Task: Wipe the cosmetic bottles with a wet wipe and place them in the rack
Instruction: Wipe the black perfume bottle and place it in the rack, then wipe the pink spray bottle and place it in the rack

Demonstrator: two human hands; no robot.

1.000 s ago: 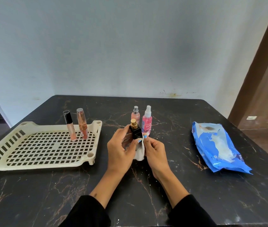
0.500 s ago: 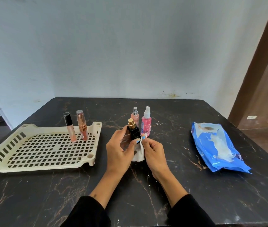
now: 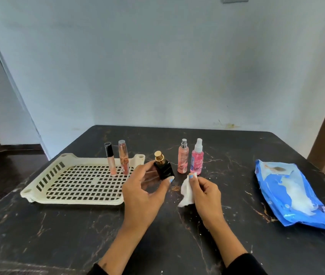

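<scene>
Fingers (image 3: 169, 180) of your left hand (image 3: 141, 195) pinch the black bottle (image 3: 163, 168) tilted above the surface beside the rack (image 3: 44, 187), your right hand (image 3: 205, 192) pinching the wipe (image 3: 186, 192), so a loose grip could drop it or knock over the two tubes (image 3: 118, 158) standing inside.

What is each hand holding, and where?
Left hand grips the black gold-capped glass bottle by its body; right hand pinches the crumpled white wet wipe.

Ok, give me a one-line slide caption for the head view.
Left hand holds black bottle near rack; right hand grips wet wipe.
</scene>
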